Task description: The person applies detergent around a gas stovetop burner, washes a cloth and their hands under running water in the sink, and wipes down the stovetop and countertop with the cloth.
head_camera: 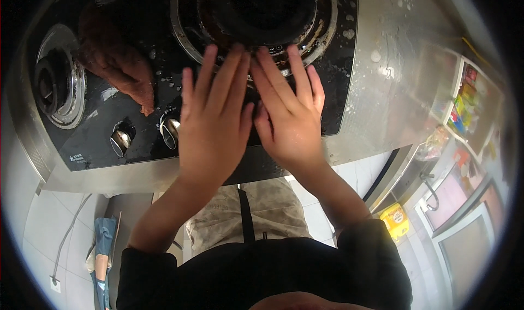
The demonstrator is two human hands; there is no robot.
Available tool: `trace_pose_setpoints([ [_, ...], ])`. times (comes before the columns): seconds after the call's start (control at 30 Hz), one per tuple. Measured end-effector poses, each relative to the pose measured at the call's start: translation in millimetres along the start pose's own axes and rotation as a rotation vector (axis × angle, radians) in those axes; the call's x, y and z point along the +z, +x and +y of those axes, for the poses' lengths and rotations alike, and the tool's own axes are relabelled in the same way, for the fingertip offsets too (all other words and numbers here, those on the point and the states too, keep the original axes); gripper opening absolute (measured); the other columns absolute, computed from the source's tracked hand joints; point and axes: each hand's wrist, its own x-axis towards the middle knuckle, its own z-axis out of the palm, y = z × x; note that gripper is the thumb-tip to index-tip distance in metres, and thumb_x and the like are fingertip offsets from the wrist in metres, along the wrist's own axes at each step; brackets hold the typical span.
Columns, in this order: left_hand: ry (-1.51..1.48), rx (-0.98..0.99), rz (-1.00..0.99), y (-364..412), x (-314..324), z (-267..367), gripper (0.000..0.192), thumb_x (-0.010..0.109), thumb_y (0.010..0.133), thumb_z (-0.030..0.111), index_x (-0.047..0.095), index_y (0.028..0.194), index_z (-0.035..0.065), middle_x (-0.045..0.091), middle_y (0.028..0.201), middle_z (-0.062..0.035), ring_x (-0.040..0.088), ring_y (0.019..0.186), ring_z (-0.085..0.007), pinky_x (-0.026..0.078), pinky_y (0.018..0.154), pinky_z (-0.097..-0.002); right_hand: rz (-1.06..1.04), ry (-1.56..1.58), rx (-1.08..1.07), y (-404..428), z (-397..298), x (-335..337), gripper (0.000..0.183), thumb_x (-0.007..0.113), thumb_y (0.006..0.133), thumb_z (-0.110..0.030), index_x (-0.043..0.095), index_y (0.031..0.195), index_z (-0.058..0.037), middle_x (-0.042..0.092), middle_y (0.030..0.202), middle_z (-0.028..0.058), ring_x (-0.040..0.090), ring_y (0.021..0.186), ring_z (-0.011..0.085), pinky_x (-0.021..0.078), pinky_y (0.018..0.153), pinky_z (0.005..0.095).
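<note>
Both hands are spread palm down side by side at the near edge of the large gas burner [262, 11] of a black glass cooktop [245, 158]. Fingertips of my left hand [215, 121] and my right hand [290, 113] reach the burner's metal ring [180, 35]; whether they press on it I cannot tell. Neither hand shows anything in it, though the palms are hidden. A crumpled brown cloth [123, 72] lies on the glass left of my left hand. Two metal knobs, one at the left [120, 140] and one beside my left wrist [170, 130], stick up.
A smaller burner [61, 76] sits at the far left. Water drops and foam spot the glass and the steel counter [380, 64] on the right. A yellow container [395, 220] stands low at the right. A power cord [71, 228] hangs at the lower left.
</note>
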Motion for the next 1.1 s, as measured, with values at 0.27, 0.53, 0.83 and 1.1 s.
trace_pose_setpoints([
  [0.27, -0.005, 0.016, 0.069, 6, 9, 9, 0.063, 0.069, 0.092, 0.019, 0.052, 0.151, 0.0042, 0.043, 0.158, -0.0064, 0.034, 0.153, -0.0346, 0.031, 0.123, -0.0594, 0.120, -0.135, 0.003, 0, 13, -4, 0.056, 0.065, 0.080, -0.008, 0.070, 0.135, -0.0136, 0.059, 0.151, -0.0033, 0.040, 0.150, 0.0343, 0.0256, 0.121, 0.0548],
  [0.53, -0.021, -0.034, 0.100, 6, 10, -2, 0.058, 0.068, 0.096, 0.017, 0.054, 0.152, 0.0187, 0.045, 0.156, -0.0048, 0.035, 0.153, -0.0347, 0.026, 0.123, -0.0659, 0.179, -0.094, -0.058, 4, 40, -10, 0.056, 0.066, 0.080, -0.006, 0.069, 0.136, -0.0109, 0.061, 0.149, 0.0021, 0.045, 0.146, 0.0380, 0.0373, 0.115, 0.0540],
  [0.83, 0.004, -0.094, 0.163, 16, -2, -15, 0.067, 0.070, 0.095, 0.018, 0.046, 0.156, 0.0067, 0.041, 0.161, -0.0076, 0.028, 0.157, -0.0374, 0.024, 0.123, -0.0655, 0.220, -0.188, 0.008, 40, 66, -21, 0.063, 0.060, 0.085, -0.011, 0.057, 0.148, -0.0087, 0.052, 0.157, 0.0071, 0.037, 0.151, 0.0408, 0.0291, 0.122, 0.0565],
  [1.1, 0.058, -0.037, 0.194, 44, -19, -48, 0.065, 0.064, 0.097, 0.015, 0.043, 0.158, 0.0059, 0.043, 0.163, -0.0118, 0.029, 0.157, -0.0394, 0.026, 0.125, -0.0600, 0.152, -0.246, -0.109, 73, 86, -48, 0.061, 0.059, 0.085, -0.005, 0.063, 0.145, -0.0154, 0.056, 0.155, 0.0029, 0.036, 0.153, 0.0350, 0.0305, 0.123, 0.0538],
])
